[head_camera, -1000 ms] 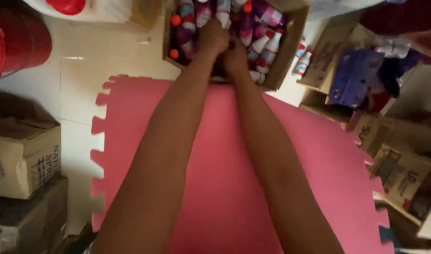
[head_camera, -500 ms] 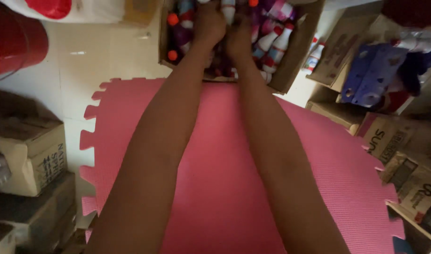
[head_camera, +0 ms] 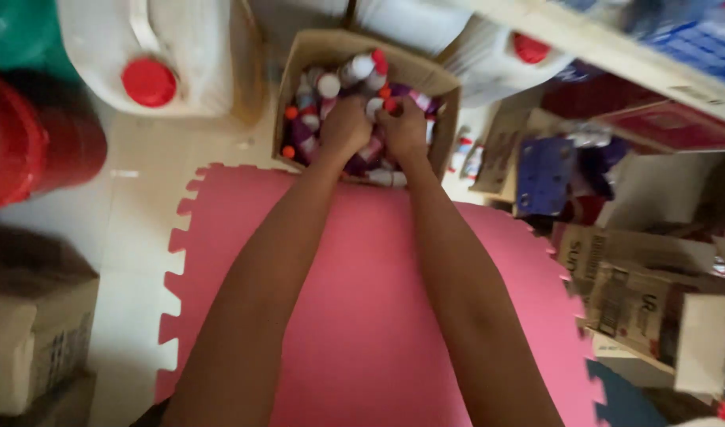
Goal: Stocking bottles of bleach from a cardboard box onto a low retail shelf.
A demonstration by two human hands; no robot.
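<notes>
A pink foam mat [head_camera: 362,316] with jigsaw edges covers most of the pale tiled floor [head_camera: 133,205], and both bare arms stretch across it toward the far end. To the left stand a red bucket [head_camera: 30,150] and, behind it, a big white jerrycan [head_camera: 165,55] with a red screw cap; a second white container with a red cap [head_camera: 497,55] sits at the back right. Closed brown cartons are stacked at the left edge [head_camera: 30,332], and more printed boxes [head_camera: 639,300] and a blue packet [head_camera: 544,170] crowd the right side. Just past the mat's far edge sits an open cardboard box [head_camera: 299,63], packed with small purple and white bottles [head_camera: 307,130] with red and white caps, standing and lying in a jumble. Both hands are plunged into this box side by side, nearly touching. The left hand [head_camera: 343,130] is curled closed among the bottles, and the right hand [head_camera: 406,130] is likewise bunched into them; the fingers of both are buried, so I cannot tell which bottles each one grips
</notes>
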